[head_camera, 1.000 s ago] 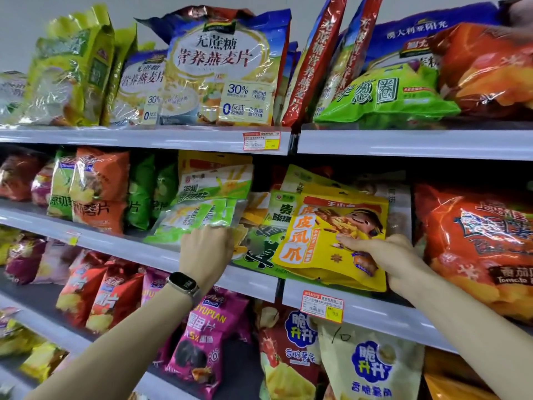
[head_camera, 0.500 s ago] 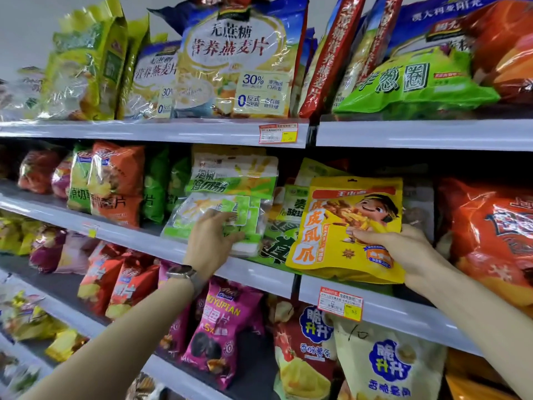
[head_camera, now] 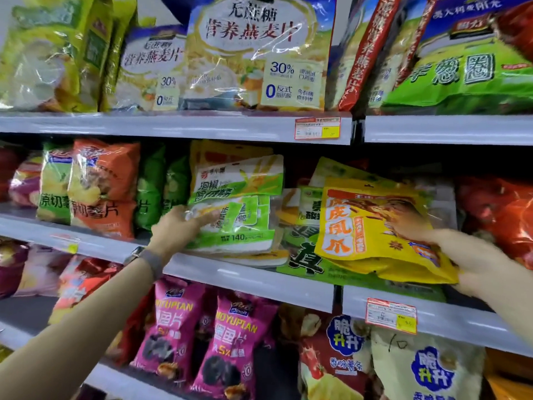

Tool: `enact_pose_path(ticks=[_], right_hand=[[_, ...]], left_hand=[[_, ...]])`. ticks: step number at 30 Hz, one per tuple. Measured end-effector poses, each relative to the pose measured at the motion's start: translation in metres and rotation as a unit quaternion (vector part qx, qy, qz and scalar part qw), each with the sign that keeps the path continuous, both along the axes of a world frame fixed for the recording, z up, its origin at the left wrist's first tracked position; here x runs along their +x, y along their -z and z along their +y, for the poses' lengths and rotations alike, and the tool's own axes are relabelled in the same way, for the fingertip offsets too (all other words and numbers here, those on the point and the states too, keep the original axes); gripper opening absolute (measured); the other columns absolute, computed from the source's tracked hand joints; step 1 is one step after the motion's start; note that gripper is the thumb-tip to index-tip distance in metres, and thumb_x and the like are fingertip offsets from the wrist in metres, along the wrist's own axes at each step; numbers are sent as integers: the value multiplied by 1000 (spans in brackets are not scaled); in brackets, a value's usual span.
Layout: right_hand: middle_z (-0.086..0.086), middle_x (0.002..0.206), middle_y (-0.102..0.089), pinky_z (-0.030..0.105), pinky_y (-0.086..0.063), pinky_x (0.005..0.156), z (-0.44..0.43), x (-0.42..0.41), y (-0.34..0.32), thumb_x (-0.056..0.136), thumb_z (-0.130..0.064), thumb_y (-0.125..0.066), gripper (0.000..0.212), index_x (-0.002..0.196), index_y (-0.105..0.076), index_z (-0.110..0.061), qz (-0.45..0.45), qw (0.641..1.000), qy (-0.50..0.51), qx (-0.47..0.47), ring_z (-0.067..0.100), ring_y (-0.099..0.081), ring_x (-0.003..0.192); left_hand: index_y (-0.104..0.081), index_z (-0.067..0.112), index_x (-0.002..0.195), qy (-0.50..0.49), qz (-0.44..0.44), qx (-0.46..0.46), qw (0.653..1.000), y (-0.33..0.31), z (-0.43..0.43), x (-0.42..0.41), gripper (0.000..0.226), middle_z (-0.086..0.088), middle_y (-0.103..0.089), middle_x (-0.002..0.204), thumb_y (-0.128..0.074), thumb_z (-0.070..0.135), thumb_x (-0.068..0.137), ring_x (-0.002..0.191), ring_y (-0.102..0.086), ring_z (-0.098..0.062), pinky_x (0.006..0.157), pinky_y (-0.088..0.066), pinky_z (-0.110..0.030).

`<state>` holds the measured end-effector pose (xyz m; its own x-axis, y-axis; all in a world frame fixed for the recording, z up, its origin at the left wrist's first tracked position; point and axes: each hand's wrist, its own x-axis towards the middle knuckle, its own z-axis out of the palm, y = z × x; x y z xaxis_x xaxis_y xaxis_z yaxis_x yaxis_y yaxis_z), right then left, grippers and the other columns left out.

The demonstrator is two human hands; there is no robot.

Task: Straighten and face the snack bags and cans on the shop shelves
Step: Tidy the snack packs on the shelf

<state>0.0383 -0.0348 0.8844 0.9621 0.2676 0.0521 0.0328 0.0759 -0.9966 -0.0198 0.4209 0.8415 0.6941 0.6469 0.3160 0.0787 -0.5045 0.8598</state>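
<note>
While tidying the middle shelf (head_camera: pixel 253 272), pinches the tilted yellow bag (head_camera: pixel 360 226) with the right hand (head_camera: pixel 467 255) to face it forward; grips the green packet (head_camera: pixel 245 220) with the left hand (head_camera: pixel 178 226), steadying its stack.

Bright even light, glare on wrappers, motion blur, wide-angle distortion

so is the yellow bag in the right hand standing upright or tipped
Tipped: the yellow bag sits askew, bottom edge slanting down toward the right hand gripping its side.
</note>
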Motion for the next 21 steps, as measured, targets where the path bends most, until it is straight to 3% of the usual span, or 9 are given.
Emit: enact_pose_path(ticks=[2, 4, 6, 9, 12, 14, 16, 18, 21], right_hand=[[27, 104, -77, 54, -64, 61, 6, -5, 4, 72, -18, -81, 40, 106, -76, 3, 3, 1000, -6, -5, 35, -78, 67], [28, 106, -76, 51, -65, 60, 14, -9, 11, 72, -16, -82, 41, 109, -77, 2, -6, 1000, -8, -2, 36, -78, 72], [28, 108, -76, 53, -65, 63, 22, -11, 17, 72, -15, -83, 48, 117, -74, 0, -23, 1000, -2, -3, 38, -78, 76], [25, 109, -77, 60, -63, 70, 31, -14, 18, 73, -13, -82, 48, 120, -72, -3, -55, 998, 12, 10, 39, -78, 82], [24, 107, -77, 59, -63, 70, 37, -19, 14, 74, -11, -81, 45, 117, -72, -5, -73, 997, 23, 29, 38, -79, 82], [22, 109, -77, 59, -63, 74, 40, -22, 11, 76, -9, -81, 45, 119, -72, -6, -82, 995, 31, 40, 39, -78, 88], [21, 113, -77, 63, -60, 87, 41, -25, 8, 75, -10, -83, 49, 123, -71, -9, -93, 994, 37, 37, 41, -76, 99], [20, 114, -77, 65, -55, 95, 40, -27, 5, 73, -12, -85, 54, 125, -71, -10, -102, 993, 41, 36, 42, -75, 103], [20, 113, -77, 66, -53, 98, 37, -29, 2, 71, -13, -86, 55, 124, -72, -11, -103, 993, 50, 37, 42, -75, 104]], left_hand=[[-62, 17, 131, 15, 13, -16, 1000, 5, 32, 15, 124, -7, -74, 124, -78, 98, 38, 114, -70, -32, 106, -54, -51], [-68, 12, 130, 37, 18, -23, 999, 5, 52, 26, 128, -4, -75, 122, -85, 93, 32, 110, -71, -27, 104, -56, -46], [-76, 8, 110, 43, 11, -43, 998, -9, 38, 11, 108, -4, -78, 106, -94, 81, 32, 99, -74, -25, 96, -59, -40], [-76, 0, 93, 73, 5, -77, 994, -20, 30, 5, 81, -6, -77, 90, -102, 59, 42, 84, -73, -25, 72, -55, -32], [-76, 3, 85, 134, -18, -114, 984, -25, 26, 6, 71, -11, -76, 87, -106, 49, 41, 75, -71, -26, 72, -57, -37], [-77, 3, 85, 178, -44, -179, 967, -28, 17, 6, 49, -16, -80, 92, -103, 31, 53, 71, -75, -28, 75, -64, -43], [-77, 2, 91, 182, -58, -225, 955, -28, 7, 7, 38, -20, -80, 97, -98, 19, 64, 64, -76, -27, 65, -66, -44], [-76, -2, 107, 194, -67, -286, 936, -28, 3, 7, 51, -22, -78, 104, -95, 13, 62, 60, -76, -27, 51, -63, -44], [-72, -3, 123, 220, -84, -354, 905, -30, 5, 0, 66, -23, -76, 113, -89, 8, 60, 66, -78, -30, 51, -62, -47]])
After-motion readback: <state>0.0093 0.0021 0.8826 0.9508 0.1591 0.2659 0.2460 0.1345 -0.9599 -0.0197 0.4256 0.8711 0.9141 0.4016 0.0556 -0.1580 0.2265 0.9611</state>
